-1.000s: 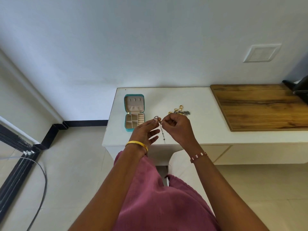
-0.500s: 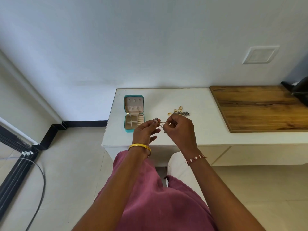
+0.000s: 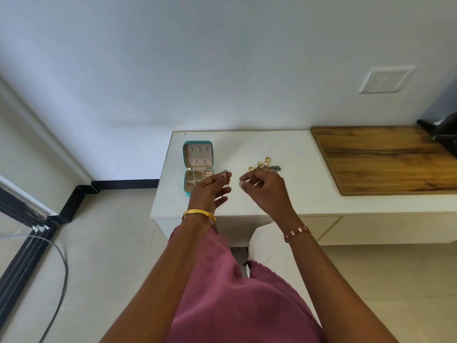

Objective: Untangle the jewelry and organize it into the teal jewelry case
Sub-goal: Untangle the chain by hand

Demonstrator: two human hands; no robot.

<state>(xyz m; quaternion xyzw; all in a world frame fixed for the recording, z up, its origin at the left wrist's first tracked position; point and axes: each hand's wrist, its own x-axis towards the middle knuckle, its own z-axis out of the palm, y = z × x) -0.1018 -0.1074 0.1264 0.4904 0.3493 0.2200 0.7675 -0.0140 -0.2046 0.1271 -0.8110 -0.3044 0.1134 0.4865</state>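
white tabletop [image 3: 291, 194] runs along a pale wall, with a wooden board [image 3: 385, 159] off beyond the right hand. the teal jewelry case [image 3: 197, 167] lies open just past the left hand [image 3: 210, 191], its lid flat and its tray compartments showing; what lies in them is too small to tell, so by the look of it little or nothing is sorted yet. the jewelry pile [image 3: 265, 165], gold rings and a dark tangle of chain, sits just beyond the knuckles of the right hand [image 3: 265, 189], so most of the untangling seems left to do.

the left hand is raised above the table, thumb and forefinger pinched together on a small piece [image 3: 225, 178] with a silvery loop at the top and a short length hanging below the fingertips. it looks freed from the pile and, judging by where it hangs, ready to go into the case right beside it.

the right hand is loosely curled, thumb and forefinger close together; whether they grip anything i cannot tell. the two hands are apart, a clear gap of tabletop between them.
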